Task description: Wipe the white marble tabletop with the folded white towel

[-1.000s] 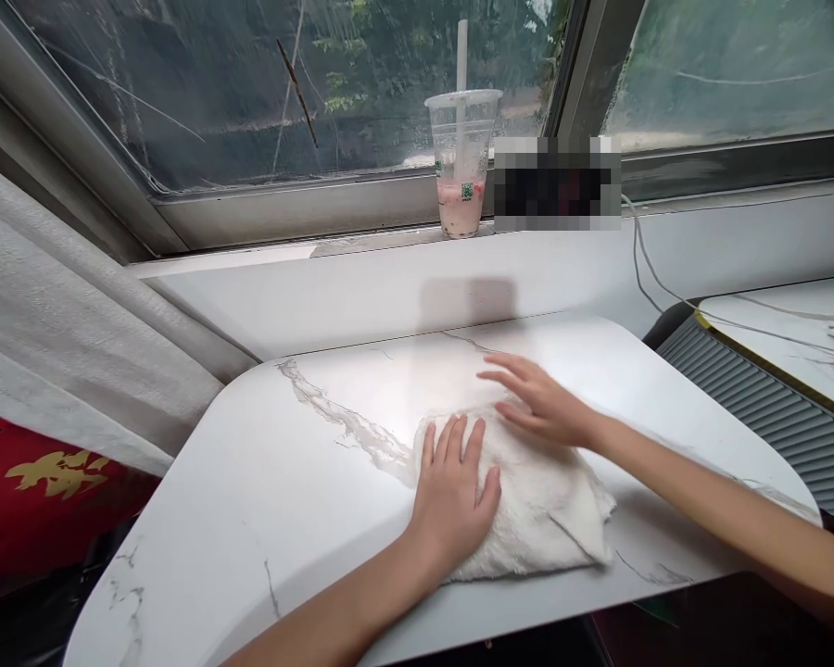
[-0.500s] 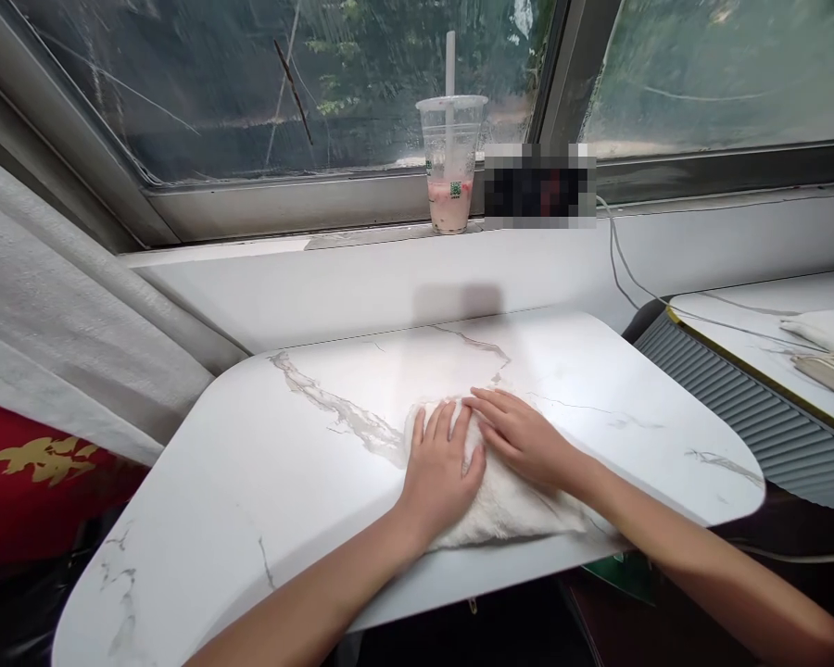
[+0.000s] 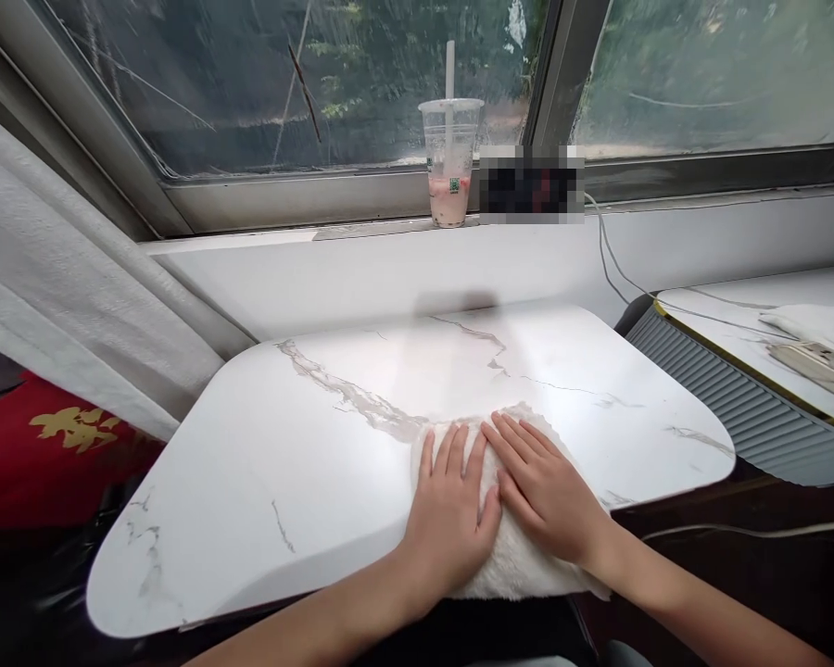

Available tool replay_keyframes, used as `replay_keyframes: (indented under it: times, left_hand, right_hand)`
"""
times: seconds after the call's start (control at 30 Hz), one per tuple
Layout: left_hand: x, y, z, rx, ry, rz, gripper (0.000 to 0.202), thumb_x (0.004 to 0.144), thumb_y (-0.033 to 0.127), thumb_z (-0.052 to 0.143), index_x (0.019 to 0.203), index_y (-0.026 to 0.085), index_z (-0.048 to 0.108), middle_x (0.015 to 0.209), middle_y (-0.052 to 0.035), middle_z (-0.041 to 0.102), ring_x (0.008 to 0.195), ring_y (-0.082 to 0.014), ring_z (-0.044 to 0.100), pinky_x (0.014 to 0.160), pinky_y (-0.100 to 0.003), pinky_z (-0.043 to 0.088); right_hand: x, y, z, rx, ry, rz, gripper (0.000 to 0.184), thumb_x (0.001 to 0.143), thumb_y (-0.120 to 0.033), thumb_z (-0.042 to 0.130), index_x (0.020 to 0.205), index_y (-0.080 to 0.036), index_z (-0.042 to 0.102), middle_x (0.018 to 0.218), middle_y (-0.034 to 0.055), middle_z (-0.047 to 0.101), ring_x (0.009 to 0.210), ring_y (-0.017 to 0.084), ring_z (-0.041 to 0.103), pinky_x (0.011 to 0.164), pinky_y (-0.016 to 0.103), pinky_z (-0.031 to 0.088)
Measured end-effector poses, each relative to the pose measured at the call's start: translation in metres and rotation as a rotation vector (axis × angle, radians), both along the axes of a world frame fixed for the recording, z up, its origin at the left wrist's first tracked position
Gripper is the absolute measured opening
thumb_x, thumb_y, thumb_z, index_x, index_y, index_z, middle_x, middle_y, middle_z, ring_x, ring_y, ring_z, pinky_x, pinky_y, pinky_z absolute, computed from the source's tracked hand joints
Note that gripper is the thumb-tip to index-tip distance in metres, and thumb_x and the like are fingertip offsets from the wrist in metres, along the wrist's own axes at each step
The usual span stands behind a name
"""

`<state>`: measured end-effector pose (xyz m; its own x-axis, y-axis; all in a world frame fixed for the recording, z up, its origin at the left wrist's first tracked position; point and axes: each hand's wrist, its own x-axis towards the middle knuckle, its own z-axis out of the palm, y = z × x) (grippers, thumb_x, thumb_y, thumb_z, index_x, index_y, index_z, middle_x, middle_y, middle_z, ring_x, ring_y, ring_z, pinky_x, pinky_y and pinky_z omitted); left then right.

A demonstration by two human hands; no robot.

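Observation:
A fluffy white cloth (image 3: pixel 521 556) lies on the white marble-patterned table (image 3: pixel 250 463) near its front edge, and its lower part reaches over that edge. My left hand (image 3: pixel 451 514) rests flat on the cloth's left part, fingers stretched out and pointing away from me. My right hand (image 3: pixel 549 486) lies flat on the cloth beside it, fingers extended toward the upper left. The two hands nearly meet at the left thumb. Much of the cloth is hidden beneath them.
A plastic cup (image 3: pixel 450 167) with pink drink and a straw stands on the windowsill, beside a blurred-out dark object (image 3: pixel 532 185). Cables (image 3: pixel 608 250) run down to the right. A grey ribbed cabinet side (image 3: pixel 723 389) is at right, a pale curtain (image 3: pixel 76 278) and red fabric (image 3: pixel 56 454) at left.
Both hands and the cloth have come nearer to me, toward the table's front edge, and the cloth now overhangs it. The camera view has shifted slightly.

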<state>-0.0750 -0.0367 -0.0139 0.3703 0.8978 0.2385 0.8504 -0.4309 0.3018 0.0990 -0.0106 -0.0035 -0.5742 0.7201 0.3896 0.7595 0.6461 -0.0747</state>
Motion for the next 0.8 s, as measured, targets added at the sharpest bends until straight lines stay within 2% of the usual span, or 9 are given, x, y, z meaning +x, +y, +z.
replay_keyframes:
  times: [0.17,0.37,0.47,0.63,0.8]
  left_hand:
    - [0.006,0.018,0.008,-0.094,0.018,0.011,0.056,0.103,0.037,0.03,0.154,0.014,0.035,0.161,-0.0141,0.036,0.151,-0.0283,0.027,0.125,-0.058,0.017]
    - [0.02,0.064,0.012,-0.099,0.051,0.054,0.056,0.102,0.035,0.032,0.153,0.011,0.036,0.159,-0.015,0.038,0.15,-0.0286,0.029,0.126,-0.056,0.014]
    - [0.027,0.099,0.01,-0.078,0.06,0.098,0.055,0.102,0.033,0.032,0.152,0.012,0.038,0.158,-0.0138,0.041,0.149,-0.0265,0.032,0.126,-0.054,0.016]
    - [0.035,0.172,0.009,-0.033,0.062,0.152,0.052,0.102,0.032,0.032,0.15,0.016,0.041,0.155,-0.0124,0.046,0.147,-0.0237,0.037,0.125,-0.052,0.018]
    - [0.041,0.236,0.008,-0.001,0.085,0.162,0.05,0.101,0.032,0.032,0.148,0.017,0.044,0.154,-0.0123,0.047,0.145,-0.024,0.039,0.124,-0.05,0.02]
  right_hand:
    - [0.001,0.02,0.003,-0.021,0.009,-0.03,0.05,0.096,-0.021,0.035,0.138,-0.006,0.057,0.139,0.0151,0.061,0.131,0.026,0.056,0.109,0.045,0.047]
    - [0.005,0.072,0.001,-0.055,0.024,-0.054,0.05,0.093,-0.02,0.035,0.135,-0.006,0.059,0.137,0.0165,0.062,0.127,0.028,0.056,0.109,0.047,0.044]
    - [0.008,0.108,0.0,-0.074,0.047,-0.07,0.048,0.091,-0.019,0.037,0.132,-0.007,0.06,0.133,0.0165,0.063,0.123,0.027,0.056,0.107,0.044,0.042]
    - [0.008,0.178,0.003,-0.081,0.047,-0.172,0.04,0.091,-0.022,0.042,0.123,-0.013,0.064,0.118,0.0154,0.064,0.11,0.029,0.055,0.096,0.041,0.043]
    - [0.01,0.238,0.005,-0.094,0.006,-0.245,0.036,0.092,-0.021,0.042,0.118,-0.012,0.064,0.112,0.016,0.065,0.108,0.03,0.054,0.094,0.04,0.039]
